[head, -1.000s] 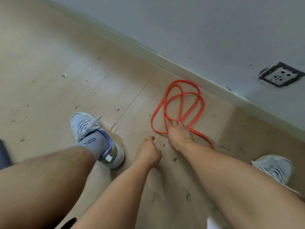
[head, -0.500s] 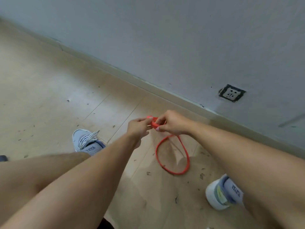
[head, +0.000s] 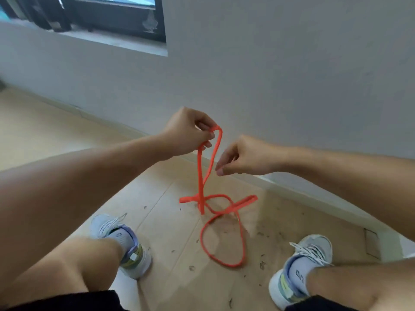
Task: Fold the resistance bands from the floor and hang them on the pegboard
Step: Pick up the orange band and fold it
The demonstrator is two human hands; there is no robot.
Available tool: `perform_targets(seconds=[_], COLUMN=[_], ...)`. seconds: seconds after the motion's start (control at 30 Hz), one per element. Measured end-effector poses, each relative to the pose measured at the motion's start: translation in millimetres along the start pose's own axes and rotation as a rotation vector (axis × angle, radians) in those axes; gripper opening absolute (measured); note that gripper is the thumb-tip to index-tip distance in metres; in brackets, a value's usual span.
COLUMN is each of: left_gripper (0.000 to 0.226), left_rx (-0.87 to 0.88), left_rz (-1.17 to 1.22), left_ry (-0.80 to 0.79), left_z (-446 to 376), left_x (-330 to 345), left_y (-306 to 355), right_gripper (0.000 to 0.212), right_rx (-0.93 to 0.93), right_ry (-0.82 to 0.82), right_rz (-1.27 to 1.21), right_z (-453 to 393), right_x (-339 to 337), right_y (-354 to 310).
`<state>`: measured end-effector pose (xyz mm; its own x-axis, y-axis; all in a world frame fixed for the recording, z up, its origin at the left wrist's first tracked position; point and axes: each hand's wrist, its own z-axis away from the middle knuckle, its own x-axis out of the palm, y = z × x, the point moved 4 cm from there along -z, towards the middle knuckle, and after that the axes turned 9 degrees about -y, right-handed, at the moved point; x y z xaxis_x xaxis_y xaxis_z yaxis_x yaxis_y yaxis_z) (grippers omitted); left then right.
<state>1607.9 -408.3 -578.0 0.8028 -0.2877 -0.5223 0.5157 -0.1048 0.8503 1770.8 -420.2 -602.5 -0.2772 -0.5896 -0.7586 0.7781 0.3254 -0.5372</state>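
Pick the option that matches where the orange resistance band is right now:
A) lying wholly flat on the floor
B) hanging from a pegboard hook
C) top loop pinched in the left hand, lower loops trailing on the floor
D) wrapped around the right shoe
C: the left hand pinches the top loop of the orange resistance band, while its lower loops lie on the wooden floor between the shoes.

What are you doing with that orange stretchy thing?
A person is picking an orange resistance band up off the floor. The left hand pinches the top of the band and holds it up, so part hangs down while the rest lies looped on the floor between the two shoes. The right hand is next to the hanging part, fingers curled, and does not seem to grip it. The band is not folded yet, and no pegboard is in sight.
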Motion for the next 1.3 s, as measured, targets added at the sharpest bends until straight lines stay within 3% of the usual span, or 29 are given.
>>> perform_targets(seconds=[0.07, 0.13, 0.23, 0.27, 0.33, 0.43, 0.5, 0.73, 0.87, 1.0, 1.07, 1.17, 1.23, 1.3], left_gripper=[0.015, 0.014, 0.013, 0.014, 0.016, 0.018, 0.019, 0.012, 0.011, 0.024, 0.023, 0.01, 0.035, 0.059], left_rx=[0.02, 0.023, 0.04, 0.062, 0.114, 0.133, 0.129, 0.051, -0.059, -0.21, -0.321, -0.553, -0.643, -0.552], left_rz=[0.02, 0.074, 0.175, 0.182, 0.233, 0.308, 0.352, 0.398, 0.304, 0.279, 0.08, -0.407, -0.532, -0.536], left_ry=[-0.01, -0.033, -0.103, -0.136, -0.178, -0.175, -0.144, 0.155, 0.267, 0.328, 0.292, 0.031, -0.187, -0.302], left_z=[1.2, 4.0, 7.4, 8.3, 9.3, 7.8, 6.2, -2.5, -8.2, -13.0, -13.1, -4.5, 1.2, 1.6], left_x=[-1.8, 1.5, 11.3, 14.5, 18.8, 17.3, 10.8, -31.1, -55.8, -73.2, -79.6, -77.3, -64.1, -44.5], left_y=[-0.9, -7.4, -12.4, -9.9, -3.7, 2.3, 3.3, -15.8, -51.8, -88.6, -108.6, -141.2, -153.7, -141.9], right_gripper=[0.021, 0.043, 0.096, 0.105, 0.093, 0.034, 0.013, 0.025, 0.035, 0.024, 0.018, 0.013, 0.013, 0.016], right_rx=[0.11, 0.179, 0.129, 0.078, -0.031, -0.087, -0.127, -0.022, 0.142, 0.28, 0.311, 0.252, 0.19, 0.115], right_ry=[0.143, 0.251, 0.119, 0.074, 0.038, 0.048, 0.068, 0.07, 0.057, -0.083, -0.047, 0.137, 0.218, 0.248], right_rz=[0.131, 0.091, -0.034, -0.073, -0.181, -0.422, -0.514, -0.361, -0.063, 0.098, 0.094, 0.026, -0.014, -0.055], right_z=[3.4, 1.8, -9.1, -14.3, -22.0, -28.9, -32.3, -43.8, -43.4, -41.5, -40.9, -36.1, -33.8, -32.8], right_x=[-7.1, -7.9, 10.1, 18.4, 35.0, 49.5, 54.7, 69.1, 66.6, 72.7, 70.0, 56.7, 50.3, 47.4], right_y=[13.8, 33.2, 47.3, 48.2, 42.2, 34.5, 34.4, 74.2, 99.7, 120.7, 126.2, 117.6, 104.8, 87.1])
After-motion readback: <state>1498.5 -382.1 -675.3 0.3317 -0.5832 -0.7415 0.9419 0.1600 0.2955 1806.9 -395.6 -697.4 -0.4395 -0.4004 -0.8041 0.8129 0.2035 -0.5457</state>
